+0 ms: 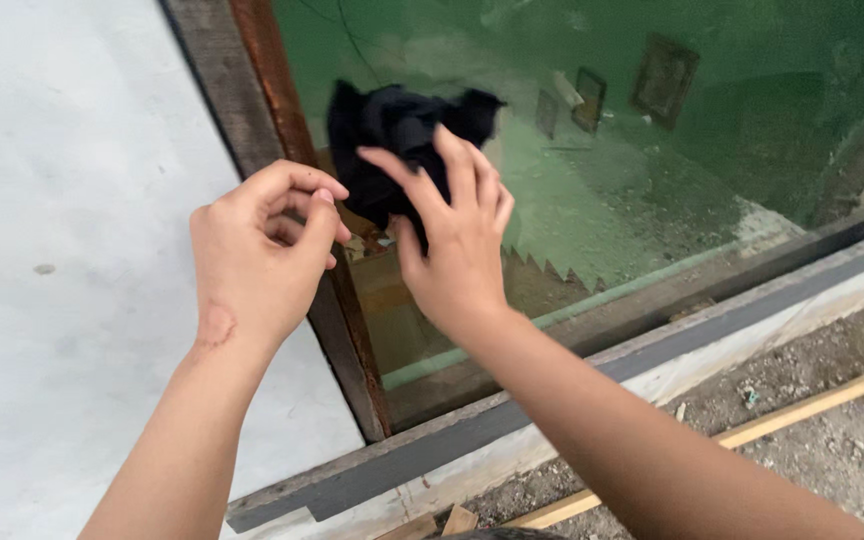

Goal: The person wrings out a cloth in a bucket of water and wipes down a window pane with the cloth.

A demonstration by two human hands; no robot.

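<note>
My right hand (pixel 457 235) presses a crumpled black cloth (pixel 392 130) flat against a green-tinted window pane (pixel 652 130), fingers spread over the cloth's lower part. My left hand (pixel 257 250) hovers just left of it, in front of the dark wooden window frame (pixel 252 100), with its fingers curled loosely and nothing in them. The glass shows smears and a pale dusty patch to the right of the cloth.
A pale plastered wall (pixel 62 200) lies left of the frame. The grey sill (pixel 712 315) runs along the bottom of the window. Below it is gravelly ground with a long wooden strip (pixel 792 412) and small wood scraps (pixel 452 520).
</note>
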